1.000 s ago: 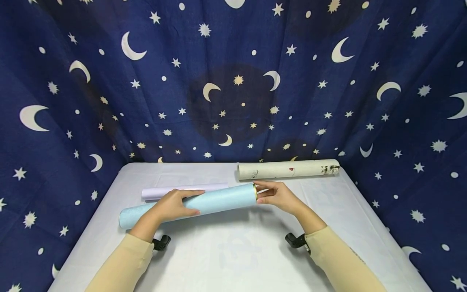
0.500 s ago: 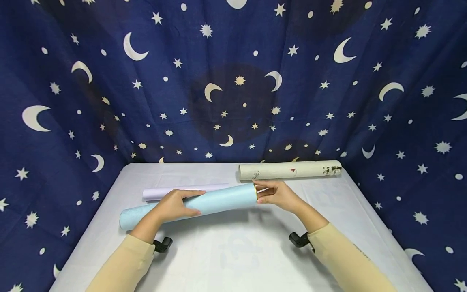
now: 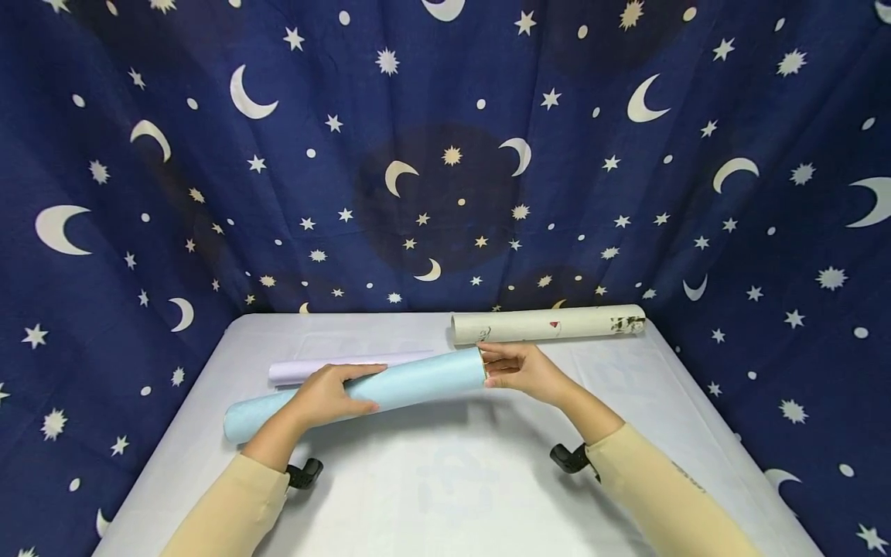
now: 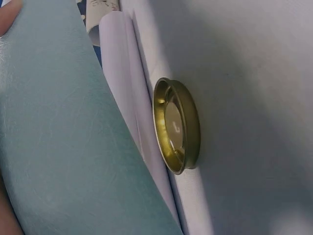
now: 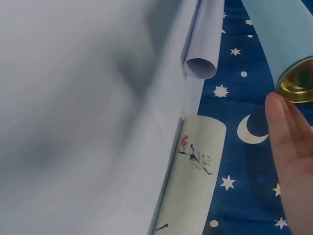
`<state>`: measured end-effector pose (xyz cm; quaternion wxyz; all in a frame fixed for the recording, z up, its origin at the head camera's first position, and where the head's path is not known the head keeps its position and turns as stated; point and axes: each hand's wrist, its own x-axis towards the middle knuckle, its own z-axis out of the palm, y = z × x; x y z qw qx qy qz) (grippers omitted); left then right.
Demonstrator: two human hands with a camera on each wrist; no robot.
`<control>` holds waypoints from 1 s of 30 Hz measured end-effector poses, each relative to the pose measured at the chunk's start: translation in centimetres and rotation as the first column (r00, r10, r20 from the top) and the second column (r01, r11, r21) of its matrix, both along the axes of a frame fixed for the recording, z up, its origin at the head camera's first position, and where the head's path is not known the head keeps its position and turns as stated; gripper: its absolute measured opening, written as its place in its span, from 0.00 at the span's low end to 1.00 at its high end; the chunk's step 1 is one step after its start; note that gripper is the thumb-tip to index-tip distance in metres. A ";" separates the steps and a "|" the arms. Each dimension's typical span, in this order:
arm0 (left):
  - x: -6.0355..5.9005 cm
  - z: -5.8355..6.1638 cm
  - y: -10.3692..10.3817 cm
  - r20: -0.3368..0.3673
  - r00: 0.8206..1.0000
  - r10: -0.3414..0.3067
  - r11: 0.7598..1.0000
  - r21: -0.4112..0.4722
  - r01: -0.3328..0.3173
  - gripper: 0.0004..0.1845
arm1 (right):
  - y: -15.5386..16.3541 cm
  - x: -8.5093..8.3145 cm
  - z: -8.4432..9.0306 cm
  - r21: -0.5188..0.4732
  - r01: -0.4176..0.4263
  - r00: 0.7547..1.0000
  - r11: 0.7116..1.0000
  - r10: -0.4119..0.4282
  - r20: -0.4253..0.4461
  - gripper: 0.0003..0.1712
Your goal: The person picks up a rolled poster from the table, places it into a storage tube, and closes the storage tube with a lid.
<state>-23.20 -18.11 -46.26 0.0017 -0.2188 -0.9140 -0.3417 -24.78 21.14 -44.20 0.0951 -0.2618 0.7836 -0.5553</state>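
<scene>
A long pale-blue tube is held tilted above the table, its right end higher. My left hand grips it around the middle, thumb on the near side and fingers over the top. At the raised end, my right hand pinches a gold lid fitted in the tube's mouth, thumb below and fingers above. In the left wrist view a second gold lid, shallow and round, stands beside the lavender paper roll; the tube and left hand hide it from the head view.
Behind the tube lies a lavender paper roll. A cream roll with painted branches rests at the back right of the white-covered table. A dark blue curtain with moons and stars surrounds the table's back and sides.
The gold band at the tube's right end looks narrower than one second ago. Both hands keep nearly the same places; the head view shifts slightly.
</scene>
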 end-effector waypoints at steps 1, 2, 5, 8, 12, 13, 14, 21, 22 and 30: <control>0.1 -0.1 0.0 -0.002 1.000 -0.006 1.000 -0.004 0.006 0.34 | 0.0 0.0 -0.1 0.005 0.007 1.000 1.000 -0.007 0.000 0.37; 0.1 -0.2 -0.1 -0.004 1.000 -0.010 1.000 -0.009 0.010 0.35 | 0.0 0.1 -0.2 0.009 0.016 1.000 1.000 -0.016 0.002 0.37; 0.3 -0.3 -0.1 -0.011 1.000 -0.017 1.000 -0.011 0.017 0.35 | 0.0 0.4 -0.4 -0.007 0.033 0.999 0.999 -0.033 0.018 0.36; 0.3 -0.2 0.0 -0.020 1.000 -0.017 1.000 -0.003 0.017 0.35 | 0.0 0.6 -0.4 -0.046 0.055 0.998 0.997 -0.053 0.040 0.35; 0.3 0.0 0.0 -0.030 0.999 -0.024 1.000 0.008 0.024 0.35 | 0.1 0.7 -0.2 -0.090 0.071 0.996 0.993 -0.066 0.052 0.34; 0.3 0.0 0.0 -0.031 0.999 -0.027 1.000 0.010 0.028 0.35 | 0.2 0.8 -0.1 -0.093 0.072 0.996 0.993 -0.067 0.051 0.33; 0.3 0.0 0.1 -0.032 0.999 -0.030 0.999 0.012 0.030 0.35 | 0.2 0.8 0.0 -0.094 0.072 0.996 0.993 -0.068 0.049 0.33; 0.2 -0.1 0.2 -0.037 0.999 -0.028 0.999 0.015 0.028 0.35 | 0.2 0.6 0.0 -0.065 0.085 0.996 0.994 -0.084 0.019 0.33; 0.2 -0.1 0.3 -0.039 0.999 -0.026 1.000 0.014 0.026 0.35 | 0.2 0.6 0.0 -0.066 0.090 0.996 0.994 -0.089 0.022 0.33; 0.2 0.0 0.5 -0.029 1.000 -0.012 1.000 -0.005 0.012 0.34 | 0.2 0.3 -0.6 -0.105 0.102 0.992 0.989 -0.093 0.088 0.35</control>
